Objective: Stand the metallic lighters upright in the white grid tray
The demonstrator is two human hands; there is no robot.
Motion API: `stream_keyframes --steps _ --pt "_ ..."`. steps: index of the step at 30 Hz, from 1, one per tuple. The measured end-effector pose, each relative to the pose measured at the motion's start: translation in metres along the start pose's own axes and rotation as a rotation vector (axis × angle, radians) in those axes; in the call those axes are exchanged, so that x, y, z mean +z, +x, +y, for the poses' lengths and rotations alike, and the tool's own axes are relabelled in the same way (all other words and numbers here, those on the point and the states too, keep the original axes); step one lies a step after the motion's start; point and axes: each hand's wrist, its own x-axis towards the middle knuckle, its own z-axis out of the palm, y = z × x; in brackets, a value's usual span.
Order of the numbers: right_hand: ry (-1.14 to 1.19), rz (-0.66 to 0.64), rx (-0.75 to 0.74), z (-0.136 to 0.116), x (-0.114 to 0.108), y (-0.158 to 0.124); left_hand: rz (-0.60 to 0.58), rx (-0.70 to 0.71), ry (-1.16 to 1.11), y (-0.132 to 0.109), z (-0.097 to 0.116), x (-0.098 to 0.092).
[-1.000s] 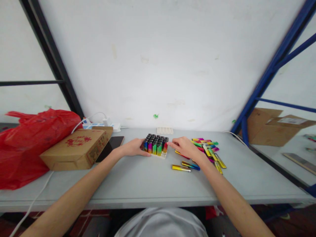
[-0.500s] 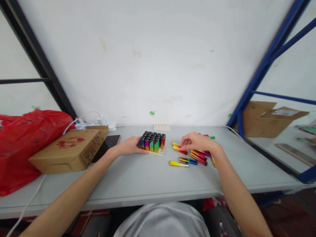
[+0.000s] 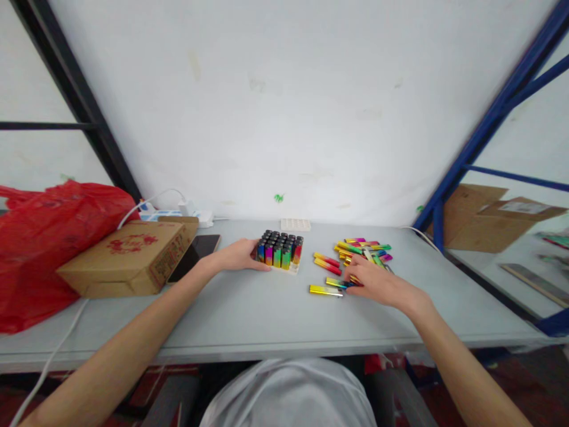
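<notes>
The left hand [image 3: 240, 256] cups the left side of the tray of upright lighters [image 3: 279, 254], fingers loosely curled. To the tray's right, the right hand [image 3: 376, 283] rests palm-down on the near edge of the loose lighters [image 3: 362, 249]; whether it pinches one cannot be determined.

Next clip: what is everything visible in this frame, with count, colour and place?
tray of lighters: one packed block, rainbow bodies, black tops, upright, table centre
loose lighters: a pile, gold, pink, green, lying right of that block
gold lighter: one, lying alone in front of the pile
empty tray: one, white, by the wall
cardboard box: one, brown, red print, table left
bag: one, red, far left
phone: one, dark, beside the box
power strip: one, white, behind the box
table: one, grey
shelf boxes: two, brown, far right
left hand: against the tray of lighters, left side
right hand: on the loose lighters
</notes>
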Motion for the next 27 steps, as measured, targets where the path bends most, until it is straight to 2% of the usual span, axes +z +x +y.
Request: stream_keyframes --steps 4,9,16,21,23,27 --pt "0.089 -0.043 -0.055 0.001 -0.004 0.007 0.003 0.008 -0.017 0.000 0.000 0.000" --pt "0.340 0.078 -0.046 0.006 -0.013 0.030 -0.004 0.018 -0.021 0.000 -0.001 0.001" --pt "0.917 0.265 -0.048 -0.006 -0.011 0.101 -0.009 0.053 -0.057 -0.002 -0.001 0.001" --pt "1.412 0.275 0.004 -0.026 0.004 0.121 -0.014 0.065 -0.083 -0.002 -0.001 0.001" --pt "1.467 0.289 0.029 -0.029 0.010 0.121 -0.014 0.052 -0.089 -0.002 -0.002 0.002" --pt "1.415 0.387 0.044 -0.026 0.015 0.119 -0.011 0.046 -0.063 0.000 -0.006 0.003"
